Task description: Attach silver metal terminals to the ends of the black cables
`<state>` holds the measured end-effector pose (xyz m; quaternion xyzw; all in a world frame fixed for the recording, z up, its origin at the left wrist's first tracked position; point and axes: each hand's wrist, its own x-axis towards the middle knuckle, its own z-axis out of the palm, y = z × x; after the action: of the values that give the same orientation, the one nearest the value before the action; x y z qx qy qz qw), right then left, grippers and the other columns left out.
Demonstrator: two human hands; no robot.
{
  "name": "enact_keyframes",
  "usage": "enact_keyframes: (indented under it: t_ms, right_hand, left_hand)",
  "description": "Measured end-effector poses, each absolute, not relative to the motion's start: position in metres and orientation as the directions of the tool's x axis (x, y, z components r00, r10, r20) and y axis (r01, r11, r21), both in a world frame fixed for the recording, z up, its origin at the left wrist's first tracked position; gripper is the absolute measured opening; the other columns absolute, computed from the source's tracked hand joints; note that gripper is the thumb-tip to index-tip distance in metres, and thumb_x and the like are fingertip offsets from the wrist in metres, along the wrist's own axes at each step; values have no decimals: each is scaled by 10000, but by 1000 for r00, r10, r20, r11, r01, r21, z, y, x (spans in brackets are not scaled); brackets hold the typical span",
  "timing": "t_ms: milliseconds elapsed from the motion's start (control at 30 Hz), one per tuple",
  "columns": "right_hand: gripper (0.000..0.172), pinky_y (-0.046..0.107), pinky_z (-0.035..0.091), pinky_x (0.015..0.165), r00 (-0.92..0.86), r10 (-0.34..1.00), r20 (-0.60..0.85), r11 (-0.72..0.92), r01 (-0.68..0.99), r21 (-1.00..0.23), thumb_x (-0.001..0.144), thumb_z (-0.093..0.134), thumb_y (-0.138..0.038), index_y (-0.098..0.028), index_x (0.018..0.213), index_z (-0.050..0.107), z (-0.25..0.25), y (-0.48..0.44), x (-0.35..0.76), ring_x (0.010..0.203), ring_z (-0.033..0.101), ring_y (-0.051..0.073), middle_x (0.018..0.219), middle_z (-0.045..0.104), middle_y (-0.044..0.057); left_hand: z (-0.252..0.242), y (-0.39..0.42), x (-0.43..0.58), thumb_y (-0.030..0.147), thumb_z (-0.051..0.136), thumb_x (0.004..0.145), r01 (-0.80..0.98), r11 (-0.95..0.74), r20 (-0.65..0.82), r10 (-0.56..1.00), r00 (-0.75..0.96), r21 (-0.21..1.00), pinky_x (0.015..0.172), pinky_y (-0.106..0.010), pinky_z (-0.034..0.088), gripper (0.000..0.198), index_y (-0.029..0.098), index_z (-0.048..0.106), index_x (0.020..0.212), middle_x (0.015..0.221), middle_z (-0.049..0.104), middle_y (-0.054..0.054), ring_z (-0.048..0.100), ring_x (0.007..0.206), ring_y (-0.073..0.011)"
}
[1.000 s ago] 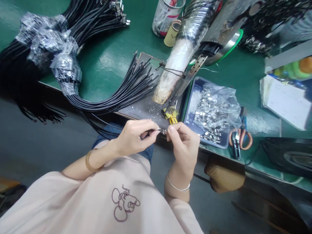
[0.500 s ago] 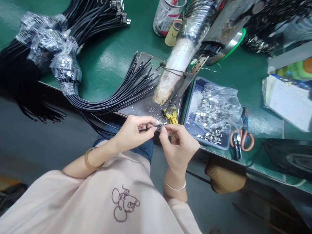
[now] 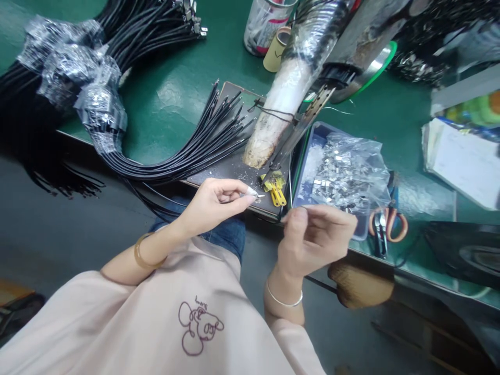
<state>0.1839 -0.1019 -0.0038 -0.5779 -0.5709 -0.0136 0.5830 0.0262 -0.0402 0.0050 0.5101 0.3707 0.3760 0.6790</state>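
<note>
My left hand (image 3: 219,203) pinches a small silvery piece (image 3: 261,196) between thumb and forefinger, at the front edge of a dark board (image 3: 207,176). Whether a cable is joined to this piece is hidden by the fingers. My right hand (image 3: 314,234) is to the right, before the blue tray (image 3: 361,226), its thumb and forefinger pressed together; anything between them is too small to make out. Small metal parts (image 3: 332,174) and a clear bag lie in the tray. Black cables (image 3: 183,161) fan out over the board, left of a yellow tool (image 3: 278,192).
A white-wrapped arm (image 3: 277,104) slants down over the board. Orange-handled scissors (image 3: 398,225) and pliers (image 3: 378,234) lie right of the tray. Wrapped cable bundles (image 3: 103,107) are at the left. A cup (image 3: 265,26) and papers (image 3: 464,161) stand farther out.
My right hand has moved away from my left hand, rightward to the front of the tray. My left hand has barely moved and keeps its pinch.
</note>
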Motion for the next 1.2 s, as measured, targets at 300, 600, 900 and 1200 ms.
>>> enact_keyframes:
  t_ms: [300,600,900,1200]
  right_hand:
    - [180,273,607,769,52,661,749,408,812,-416,848,699,-55,-212,894,625,-8,-88,176,833,748,139,919,771,16]
    - [167,302,607,772,79,676,733,375,819,-435,854,704,-86,-233,892,635,-6,-81,176,837,751,155,912,768,0]
    - [180,280,618,755,40,703,710,402,802,-443,837,707,-80,-228,855,606,-5,-88,180,834,748,147,939,769,22]
    - [142,277,615,710,25,759,650,392,780,-487,879,675,-113,-240,887,611,-1,-93,181,803,758,148,879,771,-6]
  left_hand:
    - [6,-27,32,246,671,785,-150,129,-51,896,441,980,474,-204,247,152,124,657,697,528,394,62,301,498,-51]
    - [7,-23,35,263,669,799,-86,103,-59,912,407,991,474,-209,265,158,134,677,708,543,404,49,321,511,-59]
    - [12,-22,32,265,677,788,-49,148,-111,890,442,988,458,-211,220,167,133,648,691,522,344,71,259,487,-49]
    - [14,-26,29,176,620,740,8,131,-118,859,498,991,477,-191,281,105,138,581,650,546,426,57,335,508,-51]
